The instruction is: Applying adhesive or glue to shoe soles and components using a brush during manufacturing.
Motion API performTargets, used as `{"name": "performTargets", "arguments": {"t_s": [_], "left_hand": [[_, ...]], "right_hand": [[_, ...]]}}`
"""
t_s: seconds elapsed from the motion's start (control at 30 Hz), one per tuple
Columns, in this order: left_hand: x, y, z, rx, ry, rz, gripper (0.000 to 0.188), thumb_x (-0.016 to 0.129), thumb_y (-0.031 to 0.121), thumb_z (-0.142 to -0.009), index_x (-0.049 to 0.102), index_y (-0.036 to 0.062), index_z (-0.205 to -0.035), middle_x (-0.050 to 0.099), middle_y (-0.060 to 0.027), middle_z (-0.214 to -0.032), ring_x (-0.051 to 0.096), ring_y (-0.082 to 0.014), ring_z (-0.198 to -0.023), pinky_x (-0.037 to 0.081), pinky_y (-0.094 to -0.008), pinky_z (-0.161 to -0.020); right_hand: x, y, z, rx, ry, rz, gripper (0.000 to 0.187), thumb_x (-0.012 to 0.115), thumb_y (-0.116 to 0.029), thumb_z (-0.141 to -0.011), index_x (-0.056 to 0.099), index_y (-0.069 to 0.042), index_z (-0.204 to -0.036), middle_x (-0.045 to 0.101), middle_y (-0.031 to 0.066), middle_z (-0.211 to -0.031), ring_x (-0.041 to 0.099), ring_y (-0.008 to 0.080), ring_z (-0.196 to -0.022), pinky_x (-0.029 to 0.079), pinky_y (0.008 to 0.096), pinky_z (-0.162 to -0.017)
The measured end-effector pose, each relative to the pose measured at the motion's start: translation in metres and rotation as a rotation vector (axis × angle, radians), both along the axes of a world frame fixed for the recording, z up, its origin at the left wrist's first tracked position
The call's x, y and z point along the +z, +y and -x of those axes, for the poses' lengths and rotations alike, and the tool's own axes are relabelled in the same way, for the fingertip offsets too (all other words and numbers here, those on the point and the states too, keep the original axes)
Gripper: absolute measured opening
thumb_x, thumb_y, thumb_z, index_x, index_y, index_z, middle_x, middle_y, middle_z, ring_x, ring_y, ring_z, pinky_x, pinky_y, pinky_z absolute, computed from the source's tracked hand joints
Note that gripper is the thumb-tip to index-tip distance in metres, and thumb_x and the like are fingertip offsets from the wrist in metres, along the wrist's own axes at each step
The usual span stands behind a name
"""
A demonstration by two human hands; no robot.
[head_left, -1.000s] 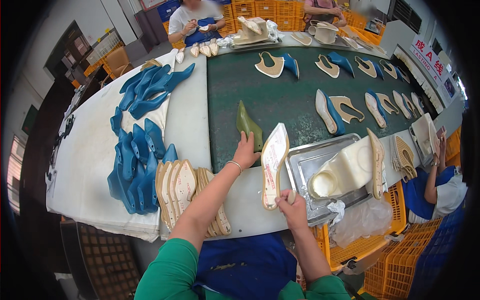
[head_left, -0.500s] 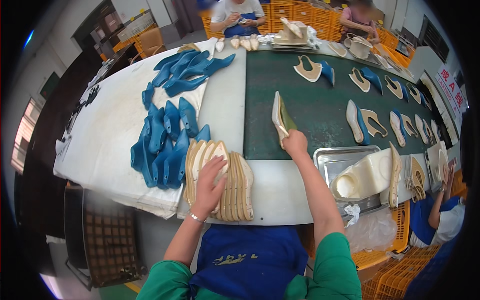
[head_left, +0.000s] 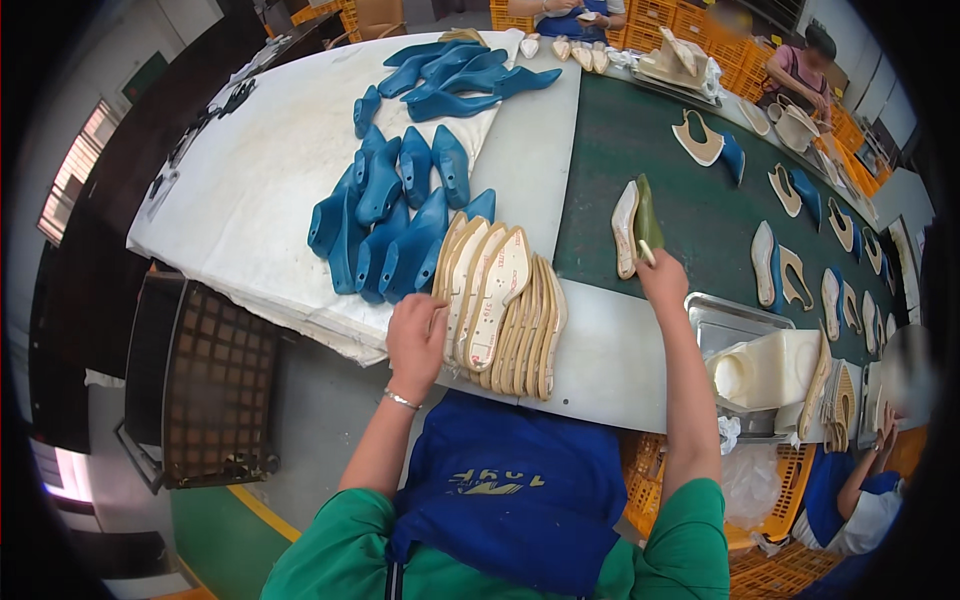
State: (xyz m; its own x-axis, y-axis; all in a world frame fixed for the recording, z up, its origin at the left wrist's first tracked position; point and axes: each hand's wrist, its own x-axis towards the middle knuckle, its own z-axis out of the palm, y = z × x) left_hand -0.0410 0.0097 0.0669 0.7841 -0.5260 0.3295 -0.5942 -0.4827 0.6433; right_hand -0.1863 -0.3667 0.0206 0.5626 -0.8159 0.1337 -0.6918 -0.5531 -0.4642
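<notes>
My left hand [head_left: 414, 338] is at the near left side of a row of beige insoles [head_left: 500, 300] standing on edge, just below the blue shoe lasts [head_left: 390, 240]. Its fingers are bent and pressed together; whatever may be in them is hidden. Reaching onto the green mat, my right hand [head_left: 664, 277] is closed around a short white stick [head_left: 647, 252], whose end sticks out past the fingers. It is right by the heel end of an olive-green last [head_left: 647, 212]. A pale insole [head_left: 625, 232] lies along the left side of that last.
More blue lasts [head_left: 470, 80] lie on the white cloth [head_left: 250, 180]. Pairs of blue lasts and cut pieces [head_left: 790, 280] line the green mat [head_left: 620, 130]. At right, a metal tray [head_left: 705, 315] bears a cream plastic container [head_left: 770, 365]. Other people work across the table and at right.
My left hand has slid off the top of the insoles to their left side, its fingers now bent. My right hand stays by the olive-green last. The whole view has turned and shifted.
</notes>
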Motion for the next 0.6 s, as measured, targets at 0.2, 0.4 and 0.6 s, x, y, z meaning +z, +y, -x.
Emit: {"name": "performTargets", "arguments": {"t_s": [0.2,0.4,0.6], "left_hand": [[-0.008,-0.036,0.022,-0.007,-0.269,-0.208,0.036,0.076,0.022,-0.075,0.057,0.0059,-0.102,0.048,-0.0184,-0.134,0.029,-0.0417,-0.139,0.019,-0.0598,-0.110],[-0.024,-0.050,0.034,-0.033,-0.290,-0.242,0.045,0.077,0.020,-0.074,0.053,0.0046,-0.109,0.041,-0.0203,-0.141,0.020,-0.0420,-0.144,0.013,-0.0624,-0.111],[-0.014,-0.057,0.045,-0.106,-0.195,-0.245,0.043,0.072,0.012,-0.077,0.052,0.0032,-0.114,0.051,-0.0182,-0.130,0.040,-0.0366,-0.130,0.028,-0.0516,-0.106]], "right_hand": [[0.029,0.043,0.081,0.005,-0.791,-0.225,0.027,0.050,-0.024,-0.099,0.061,-0.001,-0.091,0.062,0.0146,-0.077,0.059,0.0295,-0.072,0.048,0.0380,-0.071],[0.051,0.059,0.194,-0.271,-0.462,0.064,0.029,0.046,-0.025,-0.102,0.061,-0.002,-0.092,0.058,0.0082,-0.073,0.057,0.0172,-0.069,0.047,0.0320,-0.066],[0.042,0.045,0.253,-0.306,-0.746,-0.131,0.019,0.064,-0.020,-0.094,0.063,0.000,-0.093,0.061,0.0028,-0.074,0.056,0.0093,-0.067,0.047,0.0269,-0.062]]}}
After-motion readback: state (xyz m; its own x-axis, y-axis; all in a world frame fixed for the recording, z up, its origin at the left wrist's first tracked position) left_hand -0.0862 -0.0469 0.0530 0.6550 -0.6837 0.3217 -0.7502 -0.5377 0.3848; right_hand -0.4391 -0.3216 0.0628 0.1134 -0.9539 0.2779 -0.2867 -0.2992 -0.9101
